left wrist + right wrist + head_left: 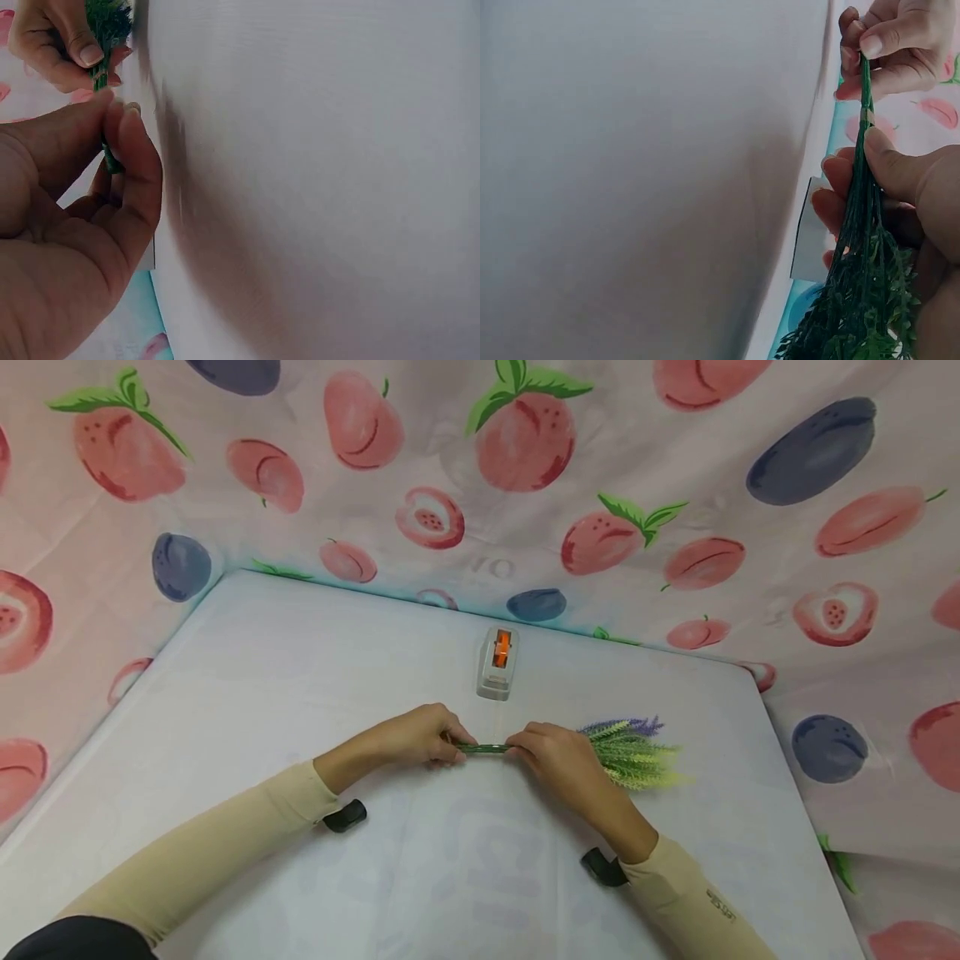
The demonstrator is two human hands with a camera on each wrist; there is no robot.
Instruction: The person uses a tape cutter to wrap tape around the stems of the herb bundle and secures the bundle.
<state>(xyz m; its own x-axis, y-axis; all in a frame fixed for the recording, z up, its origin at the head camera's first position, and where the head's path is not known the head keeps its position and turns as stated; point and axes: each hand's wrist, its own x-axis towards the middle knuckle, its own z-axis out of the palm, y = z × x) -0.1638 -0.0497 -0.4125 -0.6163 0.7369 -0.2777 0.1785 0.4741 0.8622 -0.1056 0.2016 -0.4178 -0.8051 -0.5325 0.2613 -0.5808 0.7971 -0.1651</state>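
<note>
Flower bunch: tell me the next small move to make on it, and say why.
Probably, the right hand should press its thumb onto the pale band: the band crosses the stems right beside that thumb, and the left hand pinches the stems near their ends. Whether the band is snug, I cannot tell.

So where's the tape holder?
In the head view, the tape holder sits toward the far edge of the table, beyond the gap between left hand and right hand.
</note>
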